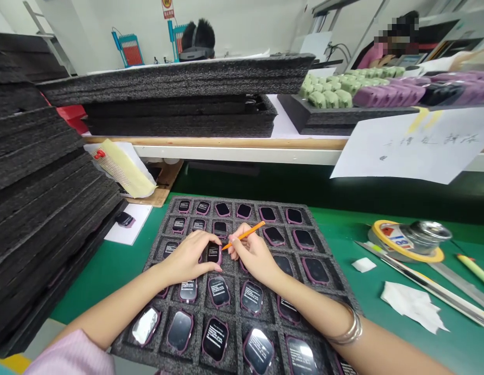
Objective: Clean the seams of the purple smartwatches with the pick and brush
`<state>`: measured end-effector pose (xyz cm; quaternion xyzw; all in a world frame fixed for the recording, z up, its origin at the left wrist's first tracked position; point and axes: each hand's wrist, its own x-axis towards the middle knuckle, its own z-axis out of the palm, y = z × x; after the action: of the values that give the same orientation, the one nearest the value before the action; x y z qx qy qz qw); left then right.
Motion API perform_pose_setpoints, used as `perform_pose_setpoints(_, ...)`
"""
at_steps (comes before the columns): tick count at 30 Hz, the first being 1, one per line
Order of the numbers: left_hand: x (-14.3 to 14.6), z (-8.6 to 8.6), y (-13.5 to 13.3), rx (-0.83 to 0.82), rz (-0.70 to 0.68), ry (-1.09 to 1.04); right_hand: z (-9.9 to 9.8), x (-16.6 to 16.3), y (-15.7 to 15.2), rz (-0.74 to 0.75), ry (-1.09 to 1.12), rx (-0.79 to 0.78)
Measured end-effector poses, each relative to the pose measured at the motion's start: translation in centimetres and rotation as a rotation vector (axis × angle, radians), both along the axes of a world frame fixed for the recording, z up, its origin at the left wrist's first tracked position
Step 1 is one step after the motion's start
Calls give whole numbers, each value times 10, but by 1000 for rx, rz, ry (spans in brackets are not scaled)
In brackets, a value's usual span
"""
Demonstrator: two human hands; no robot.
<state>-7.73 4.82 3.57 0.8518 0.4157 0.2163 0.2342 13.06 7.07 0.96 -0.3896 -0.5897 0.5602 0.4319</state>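
A black foam tray (331,271) lies on the green mat in front of me, its pockets filled with several pink-rimmed watch bodies. My left hand (189,256) grips one watch body (213,253) near the tray's middle, fingers wrapped round its edges. My right hand (253,253) pinches an orange stick (245,234) like a pen, its tip pointing at that watch body. Some watch bodies in the near rows, such as one at the left (145,325), show shiny film.
Tall stacks of black foam trays (39,172) rise at my left and on the shelf (179,88) behind. A tape roll (406,242), a metal ruler (425,284), white wipes (414,307) lie at the right. A paper sign (414,146) hangs from the shelf. Another person sits far right.
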Motion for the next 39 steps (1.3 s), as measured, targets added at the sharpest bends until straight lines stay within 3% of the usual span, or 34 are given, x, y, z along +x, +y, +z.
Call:
perform_pose_setpoints(12, 1, 2, 1, -71, 27, -15, 2, 0, -1, 35, -40, 42)
perform_pose_setpoints(27, 3, 5, 3, -86, 43, 23, 1, 1, 1, 32, 2, -13)
perform_pose_setpoints(39, 17, 8, 6, -21, 76, 87, 5, 5, 27, 30, 152, -196)
